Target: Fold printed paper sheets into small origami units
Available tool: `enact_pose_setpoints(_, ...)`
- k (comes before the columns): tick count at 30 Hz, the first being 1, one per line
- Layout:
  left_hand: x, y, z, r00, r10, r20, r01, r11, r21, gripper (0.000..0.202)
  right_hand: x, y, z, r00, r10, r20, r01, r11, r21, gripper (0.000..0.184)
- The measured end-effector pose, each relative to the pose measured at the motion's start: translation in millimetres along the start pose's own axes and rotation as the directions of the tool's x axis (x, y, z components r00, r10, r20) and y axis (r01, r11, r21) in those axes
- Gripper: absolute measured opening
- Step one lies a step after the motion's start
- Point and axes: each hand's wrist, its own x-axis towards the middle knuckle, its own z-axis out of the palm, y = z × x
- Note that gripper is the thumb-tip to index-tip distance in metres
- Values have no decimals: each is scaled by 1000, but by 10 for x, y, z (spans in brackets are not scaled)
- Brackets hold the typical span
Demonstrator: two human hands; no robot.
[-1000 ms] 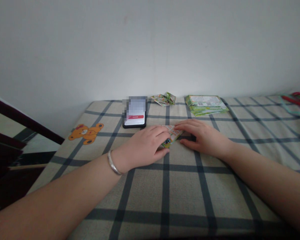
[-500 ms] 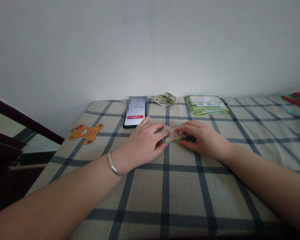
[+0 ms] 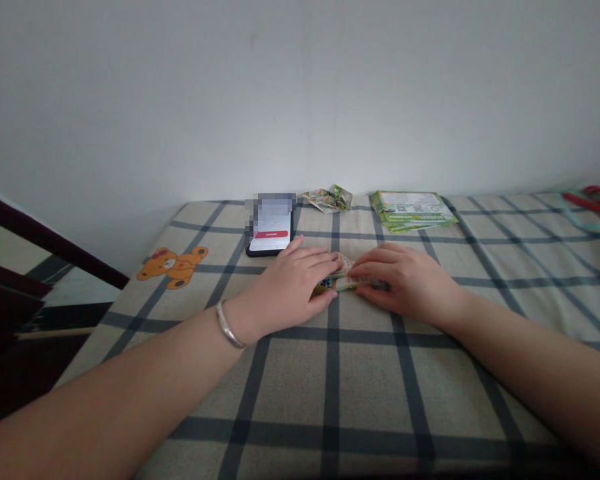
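A small printed paper [image 3: 339, 281], partly folded, lies on the checked cloth between my two hands. My left hand [image 3: 289, 288], with a silver bangle on its wrist, pinches the paper's left end between thumb and fingers. My right hand [image 3: 405, 281] presses and pinches the right end, its fingertips meeting those of the left hand. Most of the paper is hidden under the fingers.
A black phone [image 3: 271, 229] with a lit screen lies just behind my left hand. A folded paper piece [image 3: 329, 198] and a stack of green printed sheets [image 3: 411, 209] sit by the wall. Red and green cords [image 3: 598, 199] lie far right. A bear print [image 3: 173, 265] marks the cloth's left edge.
The paper has been folded narrower and flatter. My right hand's fingers have moved left to meet the left hand's fingertips over it. Both arms stay in place.
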Motion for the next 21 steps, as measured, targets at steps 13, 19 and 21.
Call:
enact_pose_setpoints(13, -5, 6, -12, 998, 63, 16, -63, 998, -13, 36, -8, -84, -63, 997, -28, 70, 38, 987, -157, 24)
enact_pose_setpoints(19, 9, 13, -18, 997, 73, 3, -73, 997, 7, 25, -16, -80, -75, 996, -26, 84, 38, 988, -147, 24)
enact_pose_setpoints(21, 15, 21, -26, 997, 73, -4, -73, 997, 28, 24, -14, -79, -71, 996, -26, 84, 38, 988, -151, 23)
